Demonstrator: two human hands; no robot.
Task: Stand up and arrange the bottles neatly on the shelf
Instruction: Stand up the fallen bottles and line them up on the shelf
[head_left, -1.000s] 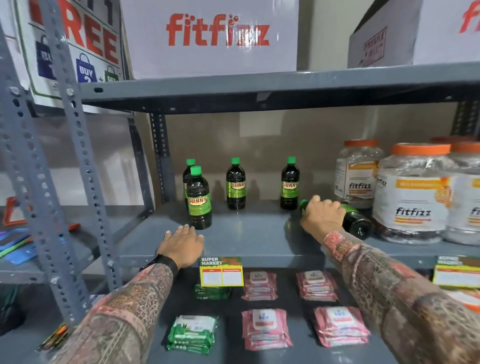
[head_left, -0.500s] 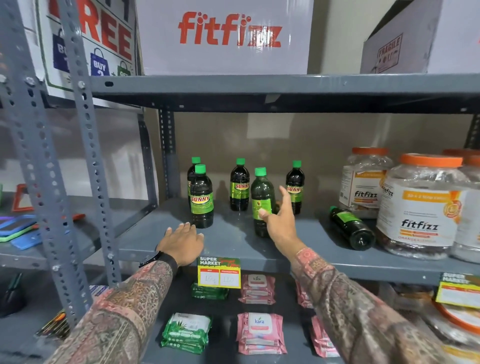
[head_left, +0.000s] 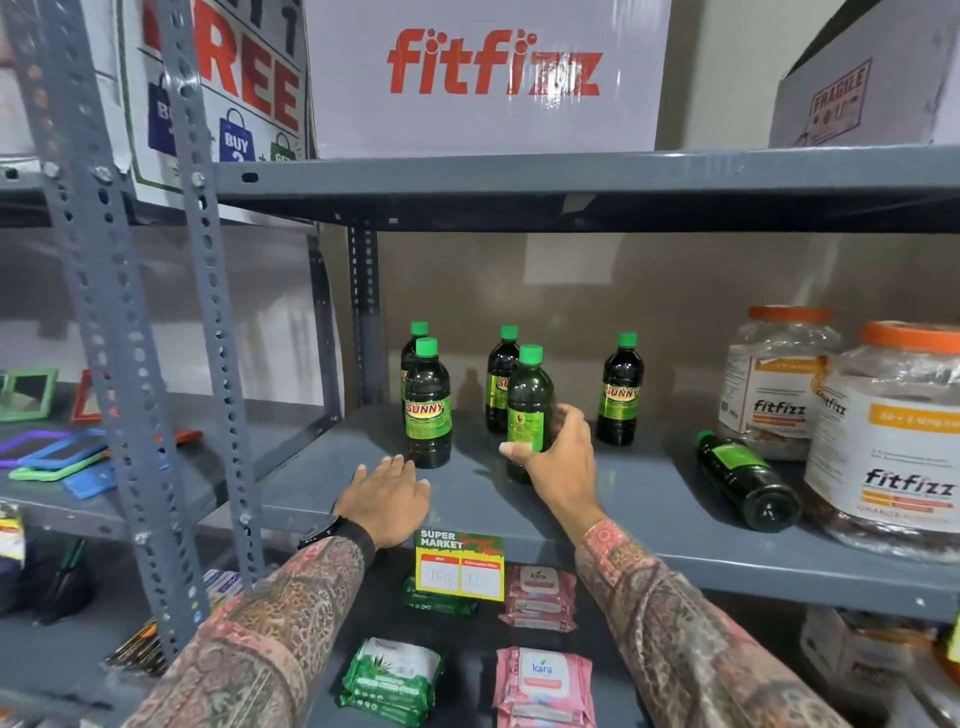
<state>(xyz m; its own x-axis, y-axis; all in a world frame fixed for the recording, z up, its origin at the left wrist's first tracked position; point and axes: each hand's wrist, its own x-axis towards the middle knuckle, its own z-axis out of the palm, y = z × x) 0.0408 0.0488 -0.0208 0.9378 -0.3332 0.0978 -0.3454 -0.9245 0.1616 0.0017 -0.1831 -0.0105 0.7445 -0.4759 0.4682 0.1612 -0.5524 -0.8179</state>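
Dark bottles with green caps stand on the grey shelf (head_left: 639, 499). Two stand at the left, one in front (head_left: 427, 410) of the other (head_left: 414, 343). A third (head_left: 500, 387) and a fourth (head_left: 618, 397) stand near the back. My right hand (head_left: 558, 457) wraps around an upright bottle (head_left: 529, 402) in the front row, its label turned away. One more bottle (head_left: 745, 480) lies on its side at the right, base toward me. My left hand (head_left: 387, 493) rests flat on the shelf's front edge, fingers apart.
Large clear fitfizz jars (head_left: 893, 447) with orange lids crowd the right of the shelf, close to the lying bottle. A price tag (head_left: 460, 566) hangs from the front lip. Wipe packs (head_left: 543, 686) lie on the shelf below. A fitfizz box (head_left: 488, 73) sits above.
My right hand took a lying bottle from the right, stood it in the front row, and now grips it around the body. The left hand stayed put.
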